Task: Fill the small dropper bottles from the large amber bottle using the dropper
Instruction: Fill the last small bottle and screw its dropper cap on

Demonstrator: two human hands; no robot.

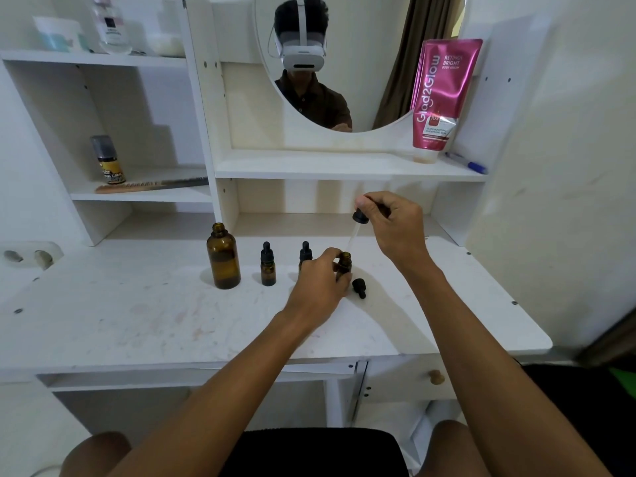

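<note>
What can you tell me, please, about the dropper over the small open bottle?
The dropper has a black bulb and collar above a clear, glass-looking tube. The right hand pinches its bulb, holding it tilted, tip at the mouth of the small bottle that the left hand grips. Any liquid inside is unclear.

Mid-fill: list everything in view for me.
Large amber glass bottle: one, brown, uncapped, desk left.
Small capped amber dropper bottles: two, brown, black tops, desk centre.
Small open amber bottle: one, brown, in left hand.
Loose black dropper cap: one, black, desk, beside open bottle.
Glass dropper with black bulb: one, clear, over open bottle's mouth.
Pink squeeze tube: one, pink, mirror shelf.
Blue pen: one, blue, beside tube.
Brown comb: one, brown, left shelf.
Left hand: one, holds open bottle.
Right hand: one, pinches dropper bulb.
</note>
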